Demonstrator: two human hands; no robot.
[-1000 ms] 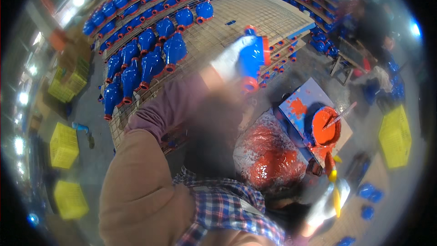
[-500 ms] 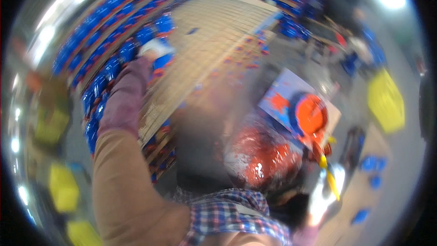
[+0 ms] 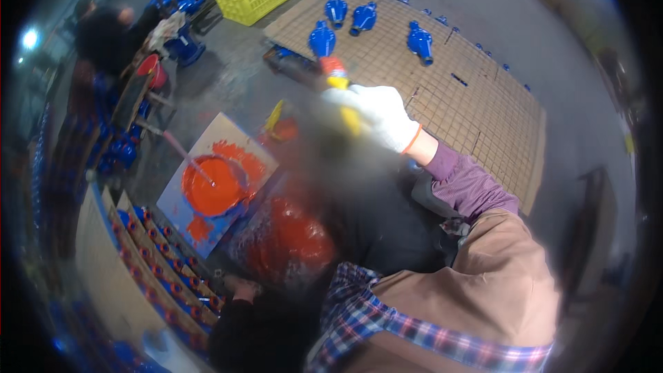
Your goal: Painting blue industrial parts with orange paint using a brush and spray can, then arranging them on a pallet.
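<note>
Brush in hand: a yellow-handled brush (image 3: pixel 351 121) is crossing the right hand's grip, its red-coated bristle end emerging beyond the fingers near the middle of the view.
Brush direction: the bristles are pointing away from the body, up the view; the long axis is running steeply, leaning slightly left toward its tip.
Brush tip: it is sitting just beside the lower end of the nearest blue casting (image 3: pixel 322 40) — whether it is touching, I cannot tell.
Right hand: the white-gloved right hand (image 3: pixel 376 114) is closing around the brush handle, with a dark blur covering part of the view beside it.
Left hand: it is not showing clearly; I cannot tell whether it is opening or gripping.
Blue castings: the nearest is standing almost lengthwise up the view on a tan gridded board (image 3: pixel 476 124), while another casting (image 3: pixel 420 43) is slanting, its lower end pointing down and right.
Lettering: the castings are appearing too small for any markings to be made out.
Paint pot: a pot (image 3: pixel 243 181) of orange-red paint is resting on a paint-splashed square panel (image 3: pixel 219 128) — a pinkish stick (image 3: pixel 183 152) is leaning in it.
Crate: a yellow crate (image 3: pixel 238 5) is standing beyond, near the gridded board's left corner.
</note>
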